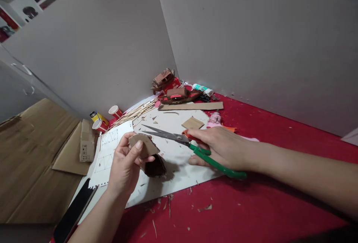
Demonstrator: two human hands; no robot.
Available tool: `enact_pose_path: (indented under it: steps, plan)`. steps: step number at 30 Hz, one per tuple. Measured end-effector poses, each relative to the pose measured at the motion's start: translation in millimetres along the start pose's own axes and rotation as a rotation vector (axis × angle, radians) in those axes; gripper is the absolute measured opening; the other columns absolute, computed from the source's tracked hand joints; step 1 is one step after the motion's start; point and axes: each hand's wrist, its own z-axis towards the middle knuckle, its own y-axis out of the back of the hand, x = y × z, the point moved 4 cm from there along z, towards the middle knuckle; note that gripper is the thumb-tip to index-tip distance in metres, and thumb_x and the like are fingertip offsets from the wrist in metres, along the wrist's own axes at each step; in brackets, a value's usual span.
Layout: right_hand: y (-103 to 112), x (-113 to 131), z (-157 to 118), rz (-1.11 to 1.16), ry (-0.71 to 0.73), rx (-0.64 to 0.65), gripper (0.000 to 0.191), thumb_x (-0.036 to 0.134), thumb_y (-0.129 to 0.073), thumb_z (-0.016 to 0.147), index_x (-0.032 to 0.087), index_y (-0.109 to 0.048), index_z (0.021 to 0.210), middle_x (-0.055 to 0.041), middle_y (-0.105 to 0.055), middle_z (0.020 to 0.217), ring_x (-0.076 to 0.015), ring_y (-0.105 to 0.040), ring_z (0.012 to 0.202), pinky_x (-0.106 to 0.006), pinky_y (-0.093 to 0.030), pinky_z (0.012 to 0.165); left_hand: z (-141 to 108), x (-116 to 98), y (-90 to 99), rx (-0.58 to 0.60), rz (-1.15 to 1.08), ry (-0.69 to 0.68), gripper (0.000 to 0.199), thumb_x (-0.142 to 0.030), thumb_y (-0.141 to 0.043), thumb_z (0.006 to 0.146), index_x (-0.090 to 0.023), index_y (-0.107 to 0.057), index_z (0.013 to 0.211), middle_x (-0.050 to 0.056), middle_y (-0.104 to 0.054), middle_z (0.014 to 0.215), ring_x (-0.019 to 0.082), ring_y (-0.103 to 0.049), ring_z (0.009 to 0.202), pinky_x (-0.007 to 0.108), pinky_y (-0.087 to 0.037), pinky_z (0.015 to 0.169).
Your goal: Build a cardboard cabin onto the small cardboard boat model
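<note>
My left hand (127, 162) pinches a small piece of cardboard (147, 146) between thumb and fingers, over the white sheet. Just below that piece is a dark brown, hollow curved part (155, 167); whether my fingers also hold it I cannot tell. My right hand (220, 146) grips a pair of scissors (179, 137) with one green and one orange handle. The blades are slightly apart and point left, with their tips just above the cardboard piece. A square of cardboard (192, 122) lies on the sheet beyond the scissors.
Brown model boats (179, 94), thin wooden sticks (137, 112) and a cardboard strip (192, 106) lie at the back. Paper cups (100, 125), a drawing page (107, 153), a phone (74, 211) and large cardboard (33, 164) are leftward. Scraps litter the red table (251, 205).
</note>
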Motion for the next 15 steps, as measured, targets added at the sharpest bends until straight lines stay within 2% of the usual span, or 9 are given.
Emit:
enact_pose_path:
  steps: [6,12,15]
  plan:
    - [-1.6,4.1,0.6,-0.001,-0.036,0.08,0.052,0.066,-0.057,0.083,0.018,-0.058,0.102,-0.0024,-0.06,0.066,-0.0205,-0.054,0.058,-0.028,-0.031,0.056,-1.6,3.4,-3.8,-0.003,-0.044,0.003,0.035,-0.024,-0.083,0.073,-0.023,-0.056,0.096,-0.005,-0.071,0.085,0.013,-0.07,0.07,0.027,-0.063,0.062]
    - [-2.2,4.6,-0.8,-0.113,-0.019,0.038,0.056,0.069,-0.054,0.083,0.016,-0.06,0.099,-0.0044,-0.062,0.064,-0.0233,-0.057,0.059,-0.029,-0.029,0.056,-2.9,6.4,-8.5,0.019,-0.07,-0.016,0.029,-0.023,-0.079,0.077,-0.023,-0.057,0.096,-0.005,-0.07,0.085,0.011,-0.069,0.072,0.027,-0.063,0.066]
    - [-3.8,4.7,-1.5,-0.09,-0.008,0.019,0.056,0.069,-0.054,0.083,0.016,-0.061,0.098,-0.0038,-0.061,0.062,-0.0232,-0.057,0.059,-0.029,-0.029,0.056,-4.5,7.6,-10.6,0.014,-0.073,-0.019,0.028,-0.024,-0.078,0.079,-0.023,-0.056,0.097,-0.005,-0.071,0.086,0.012,-0.071,0.073,0.027,-0.063,0.066]
